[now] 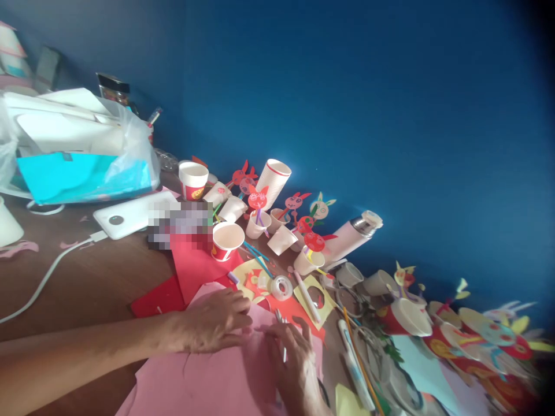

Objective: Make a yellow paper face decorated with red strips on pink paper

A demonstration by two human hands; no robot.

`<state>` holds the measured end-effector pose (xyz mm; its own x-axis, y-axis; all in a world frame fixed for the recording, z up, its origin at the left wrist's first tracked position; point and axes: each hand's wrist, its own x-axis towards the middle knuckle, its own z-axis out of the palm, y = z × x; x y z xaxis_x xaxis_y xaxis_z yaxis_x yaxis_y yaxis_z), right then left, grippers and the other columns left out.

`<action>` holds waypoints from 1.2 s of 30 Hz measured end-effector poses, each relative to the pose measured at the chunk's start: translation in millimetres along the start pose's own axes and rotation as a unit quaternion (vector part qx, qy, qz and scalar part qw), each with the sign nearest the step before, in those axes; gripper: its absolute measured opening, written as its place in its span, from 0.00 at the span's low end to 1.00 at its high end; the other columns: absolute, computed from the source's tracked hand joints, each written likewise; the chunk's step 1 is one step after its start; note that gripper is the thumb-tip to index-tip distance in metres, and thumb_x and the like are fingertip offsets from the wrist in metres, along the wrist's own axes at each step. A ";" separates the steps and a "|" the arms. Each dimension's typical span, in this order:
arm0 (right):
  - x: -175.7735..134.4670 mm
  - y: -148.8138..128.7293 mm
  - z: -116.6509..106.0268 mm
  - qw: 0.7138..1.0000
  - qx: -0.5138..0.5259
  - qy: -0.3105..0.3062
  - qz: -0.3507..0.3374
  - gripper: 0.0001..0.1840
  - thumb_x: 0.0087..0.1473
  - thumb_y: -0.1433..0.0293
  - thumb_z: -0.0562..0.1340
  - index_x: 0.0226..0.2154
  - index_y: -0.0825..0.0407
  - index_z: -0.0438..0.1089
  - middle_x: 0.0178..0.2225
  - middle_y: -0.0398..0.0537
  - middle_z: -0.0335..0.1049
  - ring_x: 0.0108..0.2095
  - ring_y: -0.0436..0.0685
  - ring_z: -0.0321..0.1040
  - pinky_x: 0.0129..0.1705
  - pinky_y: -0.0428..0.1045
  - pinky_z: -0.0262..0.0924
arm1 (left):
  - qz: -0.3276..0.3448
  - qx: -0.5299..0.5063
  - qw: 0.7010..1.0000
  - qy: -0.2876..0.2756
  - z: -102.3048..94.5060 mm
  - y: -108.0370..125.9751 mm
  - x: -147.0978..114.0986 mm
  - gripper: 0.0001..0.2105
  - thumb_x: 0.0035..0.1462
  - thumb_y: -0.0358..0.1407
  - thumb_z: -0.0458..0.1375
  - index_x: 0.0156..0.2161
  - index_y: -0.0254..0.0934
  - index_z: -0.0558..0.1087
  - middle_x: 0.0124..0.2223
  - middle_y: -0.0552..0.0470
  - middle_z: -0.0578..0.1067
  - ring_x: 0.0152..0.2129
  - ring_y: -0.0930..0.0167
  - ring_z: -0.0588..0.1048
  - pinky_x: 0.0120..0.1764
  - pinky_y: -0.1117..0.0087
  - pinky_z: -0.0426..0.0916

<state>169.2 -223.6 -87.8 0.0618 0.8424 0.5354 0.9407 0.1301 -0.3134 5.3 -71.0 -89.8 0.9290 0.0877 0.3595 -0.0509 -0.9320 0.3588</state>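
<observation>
Pink paper [208, 378]: broad sheet, left edge uneven, shadowed near right hand [292, 352].

In front of you, the brown table [87, 289] carries a large pink sheet [208, 381], overlapping red paper [158, 294]. On your left lie pink scraps [19, 248] and a white power bank [136, 216] with its cable [43, 284] plugged in, a stuffed plastic bag [89, 176] behind them. Paper cups [229, 236] and a pale flask [349, 238] stand farther back; to your right lies a white marker [356, 370].
</observation>
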 end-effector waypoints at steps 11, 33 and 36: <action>-19.9 5.5 12.8 0.997 -0.023 0.021 -0.065 0.11 0.58 0.77 0.52 0.38 0.47 0.66 0.31 0.41 0.76 0.36 0.53 0.76 0.60 0.56 0.47 | -0.002 0.014 1.000 -0.005 -1.6 2.7 9.5 0.13 0.63 0.31 0.46 0.28 0.37 0.69 0.30 0.50 0.71 0.30 0.69 0.68 0.33 0.68 0.61; -2.2 -22.9 -11.7 0.986 0.017 -0.158 -0.045 0.10 0.53 0.80 0.54 0.33 0.48 0.64 0.49 0.47 0.71 0.52 0.58 0.64 0.58 0.59 0.42 | -0.294 -0.450 0.836 0.110 -27.3 -15.9 33.5 0.12 0.56 0.40 0.53 0.28 0.33 0.67 0.25 0.55 0.69 0.21 0.75 0.68 0.28 0.73 0.64; -1.6 -30.2 -15.4 0.980 0.020 -0.194 -0.030 0.10 0.55 0.80 0.54 0.33 0.49 0.64 0.44 0.46 0.71 0.49 0.57 0.65 0.59 0.61 0.41 | -0.290 -0.450 0.839 0.096 -20.0 -15.8 29.0 0.12 0.57 0.41 0.53 0.29 0.32 0.67 0.25 0.55 0.68 0.20 0.76 0.68 0.28 0.74 0.63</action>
<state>145.8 -237.0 -67.1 -0.1321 0.9672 0.2169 0.9244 0.1991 -0.3253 25.7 -46.7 -67.9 0.8213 0.5706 0.0016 0.0523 -0.0781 0.9956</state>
